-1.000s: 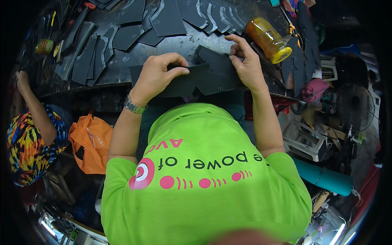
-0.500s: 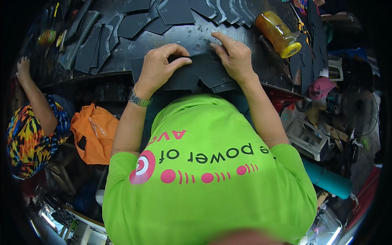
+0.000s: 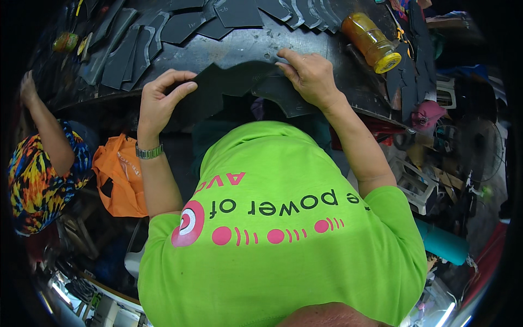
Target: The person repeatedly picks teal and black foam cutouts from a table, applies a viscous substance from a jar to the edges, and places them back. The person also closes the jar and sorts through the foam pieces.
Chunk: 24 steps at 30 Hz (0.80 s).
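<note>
My left hand (image 3: 159,102) grips the left edge of a large dark cut sheet (image 3: 229,87) that lies at the near edge of the dark worktable (image 3: 239,46). My right hand (image 3: 308,76) presses down on the right part of the same sheet, fingers spread over its top edge. A watch sits on my left wrist. Below the hands my bright green shirt fills the middle of the view and hides the sheet's lower part.
Several dark cut pieces (image 3: 136,43) lie fanned across the far side of the table. A yellow-capped amber jar (image 3: 373,41) lies at the right. Another person in a colourful shirt (image 3: 38,174) sits at the left beside an orange bag (image 3: 120,174). Clutter crowds the right.
My left hand has slid left and down along the sheet's edge. My right hand stayed pressed on its right part. The view shifted so the table sits higher.
</note>
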Each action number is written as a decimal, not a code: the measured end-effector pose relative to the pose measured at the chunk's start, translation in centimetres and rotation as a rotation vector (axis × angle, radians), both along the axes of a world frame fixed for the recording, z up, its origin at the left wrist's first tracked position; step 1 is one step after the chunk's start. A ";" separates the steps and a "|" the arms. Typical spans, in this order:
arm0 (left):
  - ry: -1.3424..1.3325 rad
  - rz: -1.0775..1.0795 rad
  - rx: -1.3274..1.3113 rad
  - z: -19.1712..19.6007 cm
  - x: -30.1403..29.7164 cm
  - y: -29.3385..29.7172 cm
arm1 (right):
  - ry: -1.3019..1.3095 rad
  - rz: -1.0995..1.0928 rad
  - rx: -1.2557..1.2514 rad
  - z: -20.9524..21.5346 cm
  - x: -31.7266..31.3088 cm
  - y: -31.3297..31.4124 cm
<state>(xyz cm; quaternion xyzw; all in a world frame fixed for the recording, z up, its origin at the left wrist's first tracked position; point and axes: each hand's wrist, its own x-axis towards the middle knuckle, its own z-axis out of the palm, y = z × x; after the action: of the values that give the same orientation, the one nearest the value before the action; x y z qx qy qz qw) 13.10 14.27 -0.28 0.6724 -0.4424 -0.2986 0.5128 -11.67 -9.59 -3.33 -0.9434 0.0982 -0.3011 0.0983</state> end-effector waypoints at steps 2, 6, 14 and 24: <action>-0.019 0.021 0.000 -0.1 -0.3 0.8 | 0.040 0.004 -0.034 0.3 0.1 -0.4; -0.005 0.055 -0.036 1.0 -0.1 2.0 | 0.050 -0.008 -0.027 2.1 0.6 -3.5; 0.027 -0.104 0.007 1.7 -4.5 -3.1 | 0.017 0.129 -0.136 2.6 3.7 -5.8; -0.088 -0.047 0.022 1.6 -4.1 -5.9 | 0.025 0.099 0.784 5.0 -0.6 2.0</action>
<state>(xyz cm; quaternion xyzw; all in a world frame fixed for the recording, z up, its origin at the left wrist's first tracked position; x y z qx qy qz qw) 8.99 8.38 1.28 0.6799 -0.4771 -0.2856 0.4781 -12.28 -7.56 1.63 -0.8415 0.1615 -0.2241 0.4643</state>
